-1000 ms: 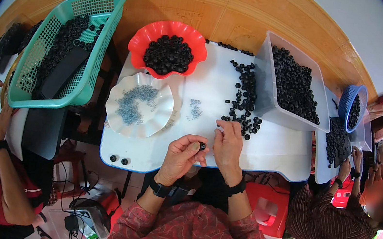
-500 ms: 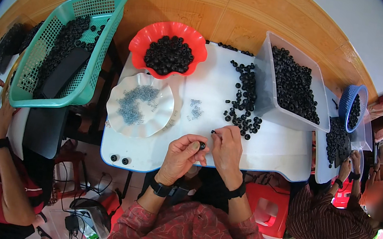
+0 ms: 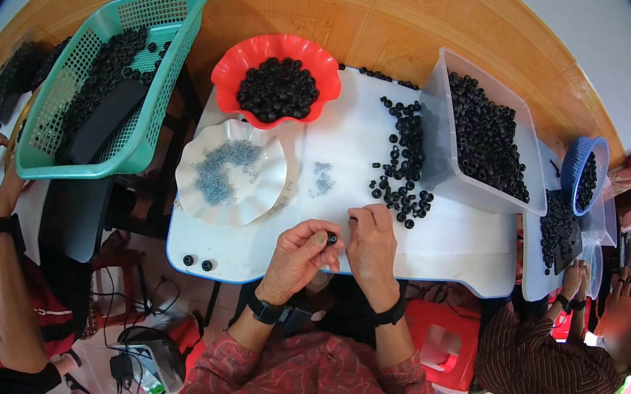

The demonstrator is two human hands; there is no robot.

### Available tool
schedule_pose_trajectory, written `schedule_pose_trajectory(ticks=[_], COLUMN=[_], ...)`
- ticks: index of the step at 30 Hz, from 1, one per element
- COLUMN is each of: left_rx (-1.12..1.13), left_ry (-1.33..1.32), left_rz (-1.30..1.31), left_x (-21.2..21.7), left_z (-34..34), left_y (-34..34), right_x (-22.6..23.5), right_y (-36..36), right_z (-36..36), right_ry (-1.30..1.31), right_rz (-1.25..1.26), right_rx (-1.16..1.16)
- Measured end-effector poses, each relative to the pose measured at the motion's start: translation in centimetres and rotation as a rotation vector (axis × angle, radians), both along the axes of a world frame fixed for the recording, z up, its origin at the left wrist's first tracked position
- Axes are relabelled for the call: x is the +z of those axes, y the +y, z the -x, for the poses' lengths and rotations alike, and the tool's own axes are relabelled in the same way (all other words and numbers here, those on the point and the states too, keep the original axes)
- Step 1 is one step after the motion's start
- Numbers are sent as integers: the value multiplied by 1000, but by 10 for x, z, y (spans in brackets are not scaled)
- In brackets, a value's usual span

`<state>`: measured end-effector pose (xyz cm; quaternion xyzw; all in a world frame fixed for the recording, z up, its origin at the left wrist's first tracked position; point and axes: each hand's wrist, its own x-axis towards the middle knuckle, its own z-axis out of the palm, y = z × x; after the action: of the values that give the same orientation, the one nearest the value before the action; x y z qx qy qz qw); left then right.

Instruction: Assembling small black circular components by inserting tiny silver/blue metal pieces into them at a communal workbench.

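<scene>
The left hand's (image 3: pixel 298 255) fingers pinch a small black part (image 3: pixel 331 239), probably light, stiff and best gripped by its sides; whether the right hand's (image 3: pixel 371 251) close-set fingers grip anything, I cannot tell.

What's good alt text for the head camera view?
A person's left hand holds a small black part beside the right hand, at a white table bearing a red bowl, a scalloped white plate and a translucent bin.

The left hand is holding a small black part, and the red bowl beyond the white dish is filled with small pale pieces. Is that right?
Not quite: the head view shows the red bowl holding black parts, not pale pieces. The rest stands: the left hand holds a small black part, and the bowl is beyond the white dish.
</scene>
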<state>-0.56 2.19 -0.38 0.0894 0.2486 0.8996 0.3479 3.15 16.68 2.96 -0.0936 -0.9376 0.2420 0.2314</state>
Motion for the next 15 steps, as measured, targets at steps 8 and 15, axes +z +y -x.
schedule_pose_trajectory(ticks=[8,15], left_rx=[15,6], left_ry=[-19,-25], left_rz=[-10,-78], left_x=[1,-2], left_z=[0,1], left_y=[0,0], right_x=[3,9], right_y=[-4,-4], right_z=[-13,-27], right_ry=[83,0], right_rz=[421,1269], right_rx=[-18,73])
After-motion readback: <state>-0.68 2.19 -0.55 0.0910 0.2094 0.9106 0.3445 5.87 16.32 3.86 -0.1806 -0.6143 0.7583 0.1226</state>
